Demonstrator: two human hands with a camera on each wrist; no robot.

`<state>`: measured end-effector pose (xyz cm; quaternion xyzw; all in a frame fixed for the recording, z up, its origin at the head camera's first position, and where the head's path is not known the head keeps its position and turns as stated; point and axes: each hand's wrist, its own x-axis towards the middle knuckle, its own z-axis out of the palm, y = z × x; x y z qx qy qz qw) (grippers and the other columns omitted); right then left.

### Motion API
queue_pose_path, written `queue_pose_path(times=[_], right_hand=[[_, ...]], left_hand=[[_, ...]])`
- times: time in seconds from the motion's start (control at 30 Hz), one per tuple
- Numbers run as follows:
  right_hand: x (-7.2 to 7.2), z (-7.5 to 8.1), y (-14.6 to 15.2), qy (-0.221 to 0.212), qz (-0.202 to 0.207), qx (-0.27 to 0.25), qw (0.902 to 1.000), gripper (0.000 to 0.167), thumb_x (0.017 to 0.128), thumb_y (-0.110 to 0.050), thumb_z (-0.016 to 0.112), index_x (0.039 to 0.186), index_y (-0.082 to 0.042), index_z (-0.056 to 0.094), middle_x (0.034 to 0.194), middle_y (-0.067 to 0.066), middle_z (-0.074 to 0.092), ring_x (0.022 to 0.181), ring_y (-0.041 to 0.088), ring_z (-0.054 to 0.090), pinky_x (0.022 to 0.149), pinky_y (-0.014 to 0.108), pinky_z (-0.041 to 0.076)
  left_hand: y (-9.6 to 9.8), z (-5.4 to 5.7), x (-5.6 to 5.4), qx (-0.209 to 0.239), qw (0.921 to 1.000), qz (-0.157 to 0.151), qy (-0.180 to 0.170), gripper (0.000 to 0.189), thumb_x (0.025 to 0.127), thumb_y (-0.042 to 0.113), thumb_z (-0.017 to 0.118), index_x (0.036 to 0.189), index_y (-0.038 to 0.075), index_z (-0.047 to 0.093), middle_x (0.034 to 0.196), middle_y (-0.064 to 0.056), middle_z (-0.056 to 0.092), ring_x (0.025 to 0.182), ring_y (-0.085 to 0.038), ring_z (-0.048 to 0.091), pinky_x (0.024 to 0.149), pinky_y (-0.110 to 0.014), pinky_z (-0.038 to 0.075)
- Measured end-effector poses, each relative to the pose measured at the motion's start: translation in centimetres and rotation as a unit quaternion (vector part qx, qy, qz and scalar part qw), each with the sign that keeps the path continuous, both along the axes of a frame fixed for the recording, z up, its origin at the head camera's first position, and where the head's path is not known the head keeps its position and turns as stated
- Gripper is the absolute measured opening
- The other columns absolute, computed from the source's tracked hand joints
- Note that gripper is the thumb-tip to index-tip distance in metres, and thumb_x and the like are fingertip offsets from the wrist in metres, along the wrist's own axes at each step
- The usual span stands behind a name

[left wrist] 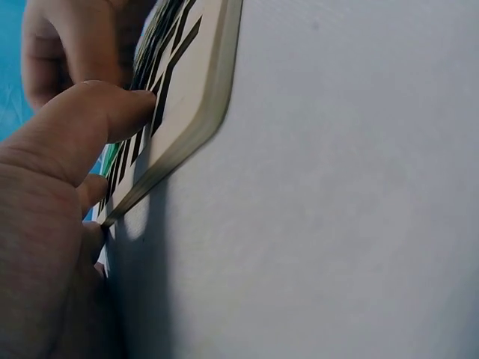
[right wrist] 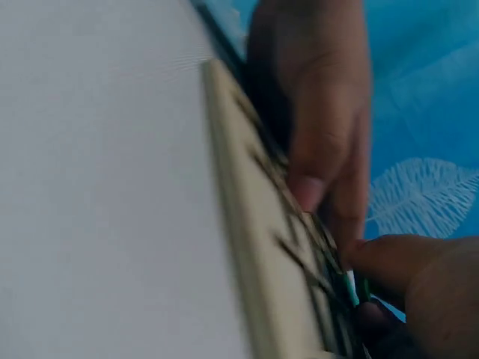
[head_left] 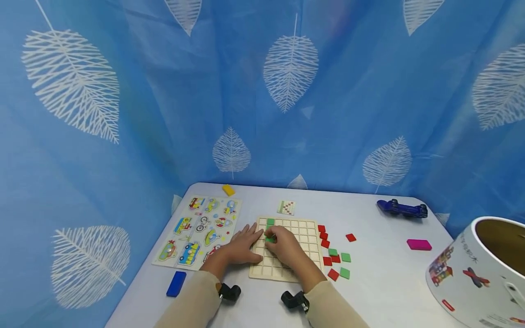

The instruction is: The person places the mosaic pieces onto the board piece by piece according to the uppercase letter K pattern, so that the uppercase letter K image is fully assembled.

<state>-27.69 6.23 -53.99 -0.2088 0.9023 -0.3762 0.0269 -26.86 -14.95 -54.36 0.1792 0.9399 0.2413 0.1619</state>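
A wooden grid board [head_left: 268,270] lies on the table, with a green tile [head_left: 270,221] in a square near its upper left corner. My left hand [head_left: 242,248] rests on the board's left edge, fingers extended and thumb on the grid. Over the left columns, my right hand [head_left: 283,243] pinches a small green tile [right wrist: 364,289] between thumb and finger. More green shows under those fingers, partly hidden. In the left wrist view the left thumb [left wrist: 123,112] touches the board's face.
Red tiles [head_left: 333,274] and green tiles [head_left: 345,273] lie right of the board. A pattern card [head_left: 286,207] is behind it, a vehicle puzzle [head_left: 197,232] left. Blue [head_left: 176,284], yellow [head_left: 228,190] and pink blocks [head_left: 419,244], a toy car [head_left: 402,209] and a white bucket [head_left: 463,278] stand around.
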Motion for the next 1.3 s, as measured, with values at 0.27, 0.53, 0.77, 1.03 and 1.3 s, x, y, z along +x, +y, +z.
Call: queue_pose_path(times=[0.27, 0.53, 0.77, 1.03, 1.3], right_hand=[[0.6, -1.4, -0.3, 0.057, -0.013, 0.020, 0.9981, 0.004, 0.093, -0.011, 0.078, 0.096, -0.014, 0.080, 0.103, -0.002, 0.067, 0.093, 0.015, 0.063, 0.083, 0.037, 0.056], [1.4, -1.0, 2.0, 0.056, -0.066, 0.013, 0.9962, 0.014, 0.093, -0.013, 0.077, 0.106, -0.014, 0.080, 0.109, 0.000, 0.073, 0.107, 0.022, 0.069, 0.099, 0.047, 0.055], [2.5, 0.5, 12.3, -0.010, -0.208, 0.052, 0.9767, 0.028, 0.092, -0.023, 0.079, 0.117, -0.011, 0.076, 0.122, 0.013, 0.068, 0.115, 0.035, 0.057, 0.096, 0.054, 0.054], [2.7, -0.8, 17.5, -0.082, -0.195, 0.078, 0.9743, 0.051, 0.093, -0.042, 0.077, 0.135, -0.014, 0.071, 0.147, 0.020, 0.057, 0.128, 0.041, 0.047, 0.101, 0.062, 0.048], [3.0, -0.9, 16.8, -0.078, -0.223, 0.067, 0.9693, 0.034, 0.093, -0.032, 0.079, 0.121, -0.013, 0.075, 0.135, 0.017, 0.063, 0.119, 0.038, 0.049, 0.093, 0.054, 0.051]], left_hand=[[0.3, 0.4, 0.1, -0.003, 1.0000, 0.001, -0.009, 0.095, 0.089, 0.051, 0.072, 0.167, 0.020, 0.029, 0.178, -0.008, 0.008, 0.164, -0.034, 0.002, 0.130, -0.060, 0.009], [0.2, 0.3, 0.2, -0.008, 0.9999, -0.004, -0.007, 0.095, 0.088, 0.051, 0.072, 0.167, 0.020, 0.029, 0.178, -0.008, 0.009, 0.164, -0.034, 0.002, 0.130, -0.059, 0.010], [0.2, 0.5, -0.1, -0.005, 1.0000, 0.004, -0.001, 0.096, 0.086, 0.048, 0.071, 0.167, 0.020, 0.028, 0.177, -0.010, 0.009, 0.164, -0.033, 0.002, 0.131, -0.055, 0.011], [-0.2, 0.4, 0.1, 0.006, 0.9999, 0.013, -0.003, 0.096, 0.085, 0.049, 0.072, 0.167, 0.020, 0.030, 0.177, -0.009, 0.010, 0.164, -0.033, 0.002, 0.131, -0.056, 0.010], [-0.1, 0.5, 0.2, 0.006, 0.9999, 0.012, -0.002, 0.096, 0.085, 0.049, 0.072, 0.167, 0.021, 0.029, 0.177, -0.008, 0.009, 0.164, -0.032, 0.002, 0.131, -0.054, 0.009]])
